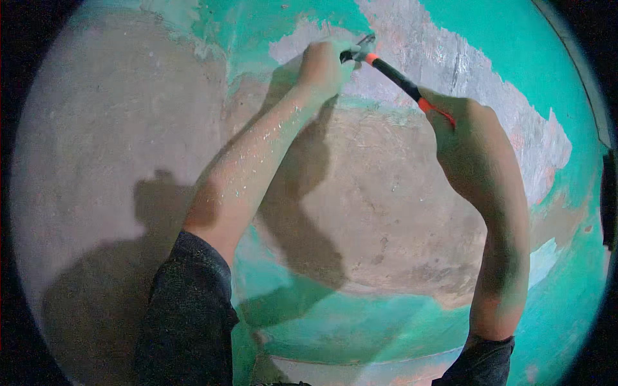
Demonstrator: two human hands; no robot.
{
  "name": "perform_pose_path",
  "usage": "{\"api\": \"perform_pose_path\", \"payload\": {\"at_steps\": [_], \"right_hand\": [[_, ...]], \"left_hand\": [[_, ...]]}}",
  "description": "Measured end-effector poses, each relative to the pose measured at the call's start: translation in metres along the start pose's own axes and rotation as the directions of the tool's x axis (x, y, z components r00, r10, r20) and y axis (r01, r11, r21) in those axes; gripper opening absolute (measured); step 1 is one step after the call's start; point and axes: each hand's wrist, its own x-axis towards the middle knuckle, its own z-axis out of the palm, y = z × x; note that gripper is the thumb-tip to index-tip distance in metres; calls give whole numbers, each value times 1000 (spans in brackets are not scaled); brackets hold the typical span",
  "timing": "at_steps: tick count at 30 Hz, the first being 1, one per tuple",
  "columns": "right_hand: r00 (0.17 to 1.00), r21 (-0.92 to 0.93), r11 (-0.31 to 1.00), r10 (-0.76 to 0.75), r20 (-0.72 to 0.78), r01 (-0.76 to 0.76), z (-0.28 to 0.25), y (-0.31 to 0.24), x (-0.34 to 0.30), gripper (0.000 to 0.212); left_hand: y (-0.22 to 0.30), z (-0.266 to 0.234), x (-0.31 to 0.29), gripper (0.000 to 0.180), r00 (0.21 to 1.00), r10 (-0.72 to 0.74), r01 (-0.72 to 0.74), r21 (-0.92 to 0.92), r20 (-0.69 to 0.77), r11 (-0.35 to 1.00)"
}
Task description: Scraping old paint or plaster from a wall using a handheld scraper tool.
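My right hand [467, 128] is wrapped around the lower handle of a hammer [396, 77], which has a black grip with orange bands. The handle slopes up to the left, and its metal head is close beside my left hand [320, 69]. That hand is closed near the top of the wall [386, 199]. A short dark end [347, 56] shows between it and the hammer head, but most of what it grips is hidden. Pale flecks are scattered along my left forearm. Both arms reach up in front of the wall.
Green paint [528, 38] covers parts of the wall, broken by a ragged whitish patch [463, 58] and bare grey-brown areas. Shadows of my arms and head fall on it. A dark upright object [608, 199] stands at the right edge.
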Motion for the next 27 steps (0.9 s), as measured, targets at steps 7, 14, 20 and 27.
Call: {"api": "perform_pose_path", "payload": {"at_steps": [7,14,20,27], "right_hand": [[999,7,999,-40,-8,40,-1,0,4,32],[998,24,998,-61,-11,62,2,-2,9,31],[993,35,993,-111,-38,113,2,1,6,30],[997,64,995,-73,-2,73,2,0,6,33]], "left_hand": [[-2,-8,8,23,999,31,-31,5,-37,1000],[1,-16,6,20,996,-16,15,11,85,1000],[-11,-9,14,22,988,142,-140,48,-60,989],[-4,-16,11,25,995,93,-94,26,21,995]]}}
